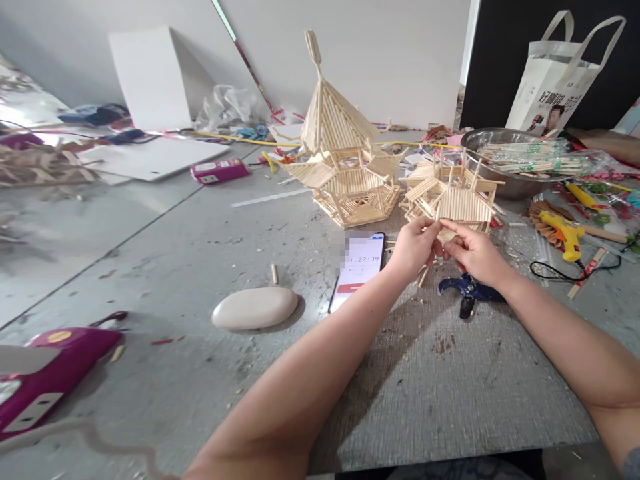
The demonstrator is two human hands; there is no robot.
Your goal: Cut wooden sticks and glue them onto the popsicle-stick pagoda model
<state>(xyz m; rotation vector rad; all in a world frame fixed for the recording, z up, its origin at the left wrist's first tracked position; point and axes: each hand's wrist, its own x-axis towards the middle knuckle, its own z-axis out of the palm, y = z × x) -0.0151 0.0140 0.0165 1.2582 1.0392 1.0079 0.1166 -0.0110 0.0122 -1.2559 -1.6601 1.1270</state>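
My left hand [416, 248] and my right hand [467, 250] meet at the near side of a small wooden stick structure [463, 207]. The fingers of both are closed in a pinch on its front edge, near a short stick end; exactly what lies between the fingertips is hidden. Left of it stands a taller stick pavilion [353, 180] with a pointed roof. Below my right hand lies a dark blue cutter [470, 291]. A phone [357, 270] showing a timer lies beside my left forearm.
A beige oval object [255, 308] lies left of the phone. Purple power strips [220, 171] are on the left. At right are a metal bowl [520, 189] with bagged sticks, a yellow glue gun [564, 233] with a black cord, and a white bag [555, 87].
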